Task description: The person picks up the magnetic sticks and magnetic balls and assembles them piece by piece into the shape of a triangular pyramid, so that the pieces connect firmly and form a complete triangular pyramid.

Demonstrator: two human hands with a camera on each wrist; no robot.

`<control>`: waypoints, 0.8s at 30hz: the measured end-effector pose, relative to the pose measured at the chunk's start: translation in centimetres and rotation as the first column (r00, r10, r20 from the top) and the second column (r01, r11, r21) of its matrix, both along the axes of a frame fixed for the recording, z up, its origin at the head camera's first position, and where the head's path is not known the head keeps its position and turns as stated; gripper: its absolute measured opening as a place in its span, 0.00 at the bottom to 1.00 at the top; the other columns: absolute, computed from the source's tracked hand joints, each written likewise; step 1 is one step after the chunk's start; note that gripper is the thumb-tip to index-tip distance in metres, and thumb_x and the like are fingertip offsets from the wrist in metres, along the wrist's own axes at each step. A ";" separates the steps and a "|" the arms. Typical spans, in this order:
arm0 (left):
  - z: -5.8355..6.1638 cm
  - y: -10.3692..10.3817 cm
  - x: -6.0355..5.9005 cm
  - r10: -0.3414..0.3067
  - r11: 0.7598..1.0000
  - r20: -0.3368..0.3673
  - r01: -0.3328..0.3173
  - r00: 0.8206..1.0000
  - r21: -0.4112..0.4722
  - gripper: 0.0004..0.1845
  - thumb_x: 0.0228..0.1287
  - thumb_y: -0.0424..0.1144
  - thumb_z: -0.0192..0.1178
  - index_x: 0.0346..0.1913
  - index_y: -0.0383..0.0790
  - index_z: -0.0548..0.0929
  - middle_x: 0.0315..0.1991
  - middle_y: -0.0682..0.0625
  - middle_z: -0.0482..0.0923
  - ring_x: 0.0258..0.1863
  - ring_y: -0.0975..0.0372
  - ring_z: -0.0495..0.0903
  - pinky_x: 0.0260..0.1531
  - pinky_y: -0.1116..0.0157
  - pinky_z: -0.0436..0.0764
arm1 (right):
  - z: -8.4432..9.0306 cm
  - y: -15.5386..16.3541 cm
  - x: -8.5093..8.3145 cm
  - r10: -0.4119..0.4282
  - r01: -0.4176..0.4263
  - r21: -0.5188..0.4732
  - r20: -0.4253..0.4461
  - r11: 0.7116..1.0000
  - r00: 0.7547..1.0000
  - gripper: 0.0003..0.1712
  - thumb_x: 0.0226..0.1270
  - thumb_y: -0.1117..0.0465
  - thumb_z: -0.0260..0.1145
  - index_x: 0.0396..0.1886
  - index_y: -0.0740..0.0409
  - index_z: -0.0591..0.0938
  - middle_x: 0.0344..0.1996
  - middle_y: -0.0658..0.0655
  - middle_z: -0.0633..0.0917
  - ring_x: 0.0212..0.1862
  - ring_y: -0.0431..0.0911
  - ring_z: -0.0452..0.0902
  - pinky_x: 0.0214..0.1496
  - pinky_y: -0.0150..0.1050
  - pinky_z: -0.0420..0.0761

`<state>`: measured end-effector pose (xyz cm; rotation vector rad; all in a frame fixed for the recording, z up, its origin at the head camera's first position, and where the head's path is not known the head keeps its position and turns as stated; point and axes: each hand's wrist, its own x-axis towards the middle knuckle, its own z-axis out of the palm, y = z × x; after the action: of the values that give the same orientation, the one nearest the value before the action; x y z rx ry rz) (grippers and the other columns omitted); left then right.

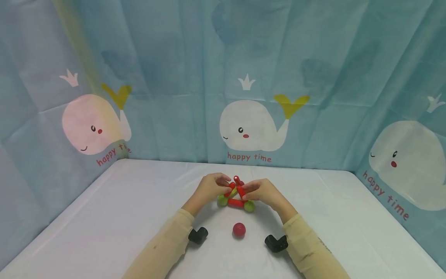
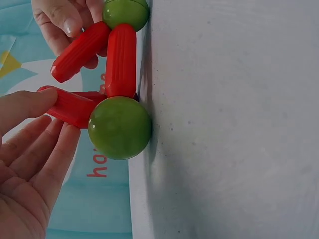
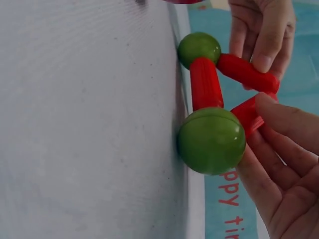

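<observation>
Sticks (image 1: 235, 202) of ribbed red plastic and two green balls form a small triangle standing near the middle of the white table (image 1: 104, 217). One red stick lies flat between the left green ball (image 1: 222, 200) and the right green ball (image 1: 249, 206), both resting on the table; two more sticks slope up from the balls and meet at the top. The left hand (image 1: 210, 187) pinches the left sloping stick (image 2: 70, 105) between thumb and fingers. The right hand (image 1: 262, 191) pinches the right sloping stick (image 3: 249, 113) the same way. A loose red ball (image 1: 239, 229) sits on the table just in front of the triangle, between the two sleeved forearms. Behind the table hangs a blue curtain (image 1: 174, 58) printed with white whales.
</observation>
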<state>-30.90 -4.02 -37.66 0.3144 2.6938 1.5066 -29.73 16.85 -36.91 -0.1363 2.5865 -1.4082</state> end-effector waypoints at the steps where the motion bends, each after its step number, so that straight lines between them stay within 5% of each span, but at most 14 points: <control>1: 0.0 0.0 0.0 -0.009 1.000 0.001 0.009 1.000 -0.001 0.16 0.61 0.38 0.69 0.53 0.41 0.84 0.42 0.49 0.87 0.44 0.59 0.85 0.50 0.60 0.85 | 0.0 0.0 0.0 -0.002 0.002 0.004 -0.001 1.000 1.000 0.17 0.59 0.61 0.74 0.49 0.56 0.88 0.45 0.54 0.89 0.47 0.45 0.83 0.56 0.46 0.83; 9: 0.3 -0.2 0.6 -0.033 0.999 0.030 0.034 0.999 -0.036 0.24 0.61 0.38 0.68 0.61 0.42 0.80 0.43 0.49 0.86 0.44 0.60 0.84 0.50 0.59 0.85 | -0.3 -0.2 0.4 -0.017 0.017 0.001 -0.014 1.000 1.000 0.16 0.58 0.61 0.75 0.48 0.55 0.88 0.45 0.54 0.90 0.46 0.44 0.83 0.55 0.45 0.84; 16: 0.3 -0.4 0.8 -0.034 0.998 -0.001 0.034 0.999 -0.045 0.28 0.61 0.41 0.69 0.65 0.44 0.77 0.55 0.49 0.83 0.51 0.57 0.83 0.50 0.59 0.85 | -0.4 -0.4 0.3 -0.002 0.002 0.003 -0.035 1.000 0.999 0.16 0.59 0.60 0.74 0.48 0.54 0.88 0.44 0.53 0.90 0.47 0.45 0.83 0.56 0.46 0.84; 24: 0.0 -0.1 0.7 -0.036 0.997 0.025 0.037 0.999 -0.070 0.26 0.62 0.41 0.68 0.64 0.46 0.78 0.51 0.48 0.84 0.50 0.56 0.82 0.49 0.59 0.85 | -0.8 -0.3 0.1 0.002 -0.002 0.009 -0.026 1.000 1.000 0.16 0.59 0.60 0.75 0.48 0.53 0.88 0.44 0.52 0.90 0.47 0.45 0.83 0.55 0.46 0.84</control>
<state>-30.21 -4.17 -37.65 0.3388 2.7000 1.3937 -29.62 16.60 -37.74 -0.1571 2.6127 -1.4026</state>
